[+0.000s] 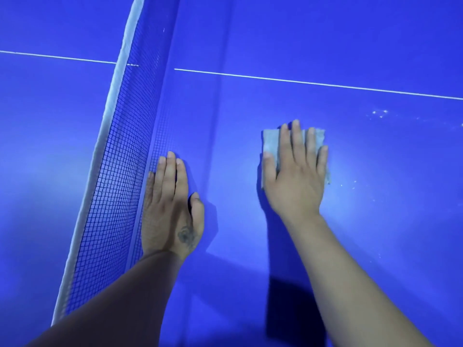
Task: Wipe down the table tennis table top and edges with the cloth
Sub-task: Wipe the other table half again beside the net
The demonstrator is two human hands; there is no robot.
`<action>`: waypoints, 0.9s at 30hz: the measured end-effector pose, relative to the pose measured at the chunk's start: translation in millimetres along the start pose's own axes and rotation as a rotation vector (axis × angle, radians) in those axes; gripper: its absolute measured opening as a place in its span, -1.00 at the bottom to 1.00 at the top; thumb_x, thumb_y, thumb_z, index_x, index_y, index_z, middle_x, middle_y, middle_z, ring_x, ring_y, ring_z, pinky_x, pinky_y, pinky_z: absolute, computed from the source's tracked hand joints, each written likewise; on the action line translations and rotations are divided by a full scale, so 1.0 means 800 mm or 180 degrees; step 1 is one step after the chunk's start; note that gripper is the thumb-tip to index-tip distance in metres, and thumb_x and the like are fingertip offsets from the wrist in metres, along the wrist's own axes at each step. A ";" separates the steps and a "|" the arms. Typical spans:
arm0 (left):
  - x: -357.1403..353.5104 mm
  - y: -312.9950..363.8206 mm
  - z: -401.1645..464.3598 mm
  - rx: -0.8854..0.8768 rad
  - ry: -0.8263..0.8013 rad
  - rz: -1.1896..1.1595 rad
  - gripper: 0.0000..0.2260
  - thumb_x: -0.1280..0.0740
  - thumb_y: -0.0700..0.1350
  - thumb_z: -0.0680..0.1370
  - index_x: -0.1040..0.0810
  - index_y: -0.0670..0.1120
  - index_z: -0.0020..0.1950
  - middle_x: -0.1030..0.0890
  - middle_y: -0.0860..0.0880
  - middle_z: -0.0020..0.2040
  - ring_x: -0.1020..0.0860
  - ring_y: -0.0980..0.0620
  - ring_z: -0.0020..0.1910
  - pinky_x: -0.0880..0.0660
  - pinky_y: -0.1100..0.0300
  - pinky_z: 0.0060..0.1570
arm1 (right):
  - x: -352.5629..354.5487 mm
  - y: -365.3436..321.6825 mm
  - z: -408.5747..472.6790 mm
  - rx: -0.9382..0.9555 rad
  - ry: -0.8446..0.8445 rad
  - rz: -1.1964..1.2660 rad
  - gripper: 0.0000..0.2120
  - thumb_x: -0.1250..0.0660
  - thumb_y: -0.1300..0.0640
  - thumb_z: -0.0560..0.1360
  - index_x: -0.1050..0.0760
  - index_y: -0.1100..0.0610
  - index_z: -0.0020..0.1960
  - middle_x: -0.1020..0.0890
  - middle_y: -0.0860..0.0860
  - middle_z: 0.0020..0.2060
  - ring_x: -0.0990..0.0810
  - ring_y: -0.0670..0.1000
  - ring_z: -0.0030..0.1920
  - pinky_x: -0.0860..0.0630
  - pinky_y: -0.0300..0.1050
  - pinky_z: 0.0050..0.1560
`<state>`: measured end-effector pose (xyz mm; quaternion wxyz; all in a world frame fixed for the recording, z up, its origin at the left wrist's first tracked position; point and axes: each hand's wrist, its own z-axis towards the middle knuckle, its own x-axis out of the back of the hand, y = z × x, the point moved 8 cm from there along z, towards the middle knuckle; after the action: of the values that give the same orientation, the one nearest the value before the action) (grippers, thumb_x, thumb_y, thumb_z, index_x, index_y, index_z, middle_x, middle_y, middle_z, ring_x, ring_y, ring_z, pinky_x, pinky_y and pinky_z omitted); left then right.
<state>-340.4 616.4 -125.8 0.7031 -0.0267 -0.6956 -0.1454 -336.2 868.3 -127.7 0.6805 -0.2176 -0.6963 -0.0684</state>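
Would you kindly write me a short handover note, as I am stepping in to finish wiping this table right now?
Right hand: flat, straight fingers pressing the folded pale grey cloth onto the blue table tennis table top, on the near side of the thin white centre line.
Left hand: flat on the top, holding nothing, right beside the dark mesh net with white top band.
Done: cannot tell how much has been wiped.
Left: white specks lie to the right of the cloth; wiping those looks like the likely next pass. The table's edges are out of view.
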 end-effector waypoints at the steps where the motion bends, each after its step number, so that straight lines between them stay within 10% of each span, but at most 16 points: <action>1: 0.000 0.000 0.000 0.0007 -0.0004 0.0002 -0.34 -0.12 -0.04 0.62 -0.18 -0.27 0.69 -0.10 -0.20 0.73 -0.01 -0.12 0.74 0.02 -0.09 0.70 | 0.002 0.003 0.022 -0.0091 0.0011 0.0010 -0.34 0.11 -0.20 0.72 -0.08 0.04 0.75 -0.07 -0.02 0.74 0.04 0.12 0.74 0.12 0.27 0.70; 6: 0.000 -0.003 0.001 0.0019 0.0035 -0.0028 -0.34 -0.14 -0.04 0.61 -0.20 -0.28 0.68 -0.12 -0.20 0.73 -0.03 -0.13 0.74 -0.05 -0.14 0.69 | -0.003 -0.037 0.127 -0.0318 -0.0086 0.0096 -0.36 0.11 -0.16 0.73 0.02 0.04 0.76 0.05 -0.01 0.75 0.16 0.14 0.74 0.21 0.30 0.69; 14: 0.001 0.000 0.001 -0.0092 0.0130 -0.0047 -0.35 -0.18 -0.07 0.59 -0.24 -0.30 0.67 -0.16 -0.22 0.71 -0.09 -0.16 0.72 -0.10 -0.18 0.67 | -0.025 -0.178 0.064 0.1015 0.0057 0.0044 -0.36 0.01 -0.17 0.70 -0.21 0.07 0.72 -0.18 0.02 0.72 -0.06 0.16 0.73 0.03 0.30 0.68; 27: 0.000 -0.003 0.000 -0.0032 0.0080 -0.0156 -0.35 -0.16 -0.05 0.60 -0.23 -0.28 0.67 -0.17 -0.21 0.72 -0.08 -0.14 0.73 -0.05 -0.13 0.69 | 0.013 0.014 0.058 -0.0212 -0.0021 0.0082 -0.35 0.11 -0.19 0.72 -0.08 0.02 0.75 -0.09 -0.01 0.74 0.03 0.13 0.74 0.10 0.24 0.70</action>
<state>-341.0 614.5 -126.3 0.7078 -0.0113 -0.6864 -0.1664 -374.4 898.9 -122.5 0.6714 -0.2494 -0.6930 -0.0821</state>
